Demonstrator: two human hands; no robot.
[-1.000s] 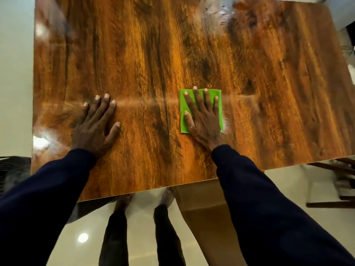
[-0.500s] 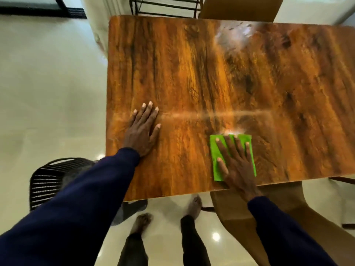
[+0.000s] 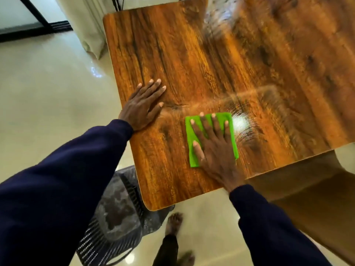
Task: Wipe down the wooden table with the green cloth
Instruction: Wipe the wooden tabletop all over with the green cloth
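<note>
**Mia:** What were the hands doing?

**Sam:** The right hand (image 3: 215,150) lay flat on the green cloth (image 3: 193,158) with its fingers spread wide. It pressed the cloth down on the desk (image 3: 192,54). I think the fingers were spread so the whole cloth rubbed the wood, not just one bit.

**Mia:** And the other hand?

**Sam:** The left hand (image 3: 143,107) lay left of the cloth, near it but not touching. It was flat too, with straight fingers, and it held nothing. I think the person leaned on it to stay steady.

**Mia:** Where was the cloth?

**Sam:** It was folded into a square under the right hand. The near edge of the desk ran close behind the cloth.

**Mia:** What was around it?

**Sam:** A shiny spot (image 3: 240,122) sat just right of the cloth. A pale streak (image 3: 249,93) ran a little past the cloth. It looked like a wipe mark to me.

**Mia:** And farther out?

**Sam:** A black chair (image 3: 115,217) stood below and left of the cloth. A bare foot (image 3: 173,221) stood on the floor (image 3: 48,93), nearer than the cloth. Lots of desk past the cloth looked left to wipe.
</note>
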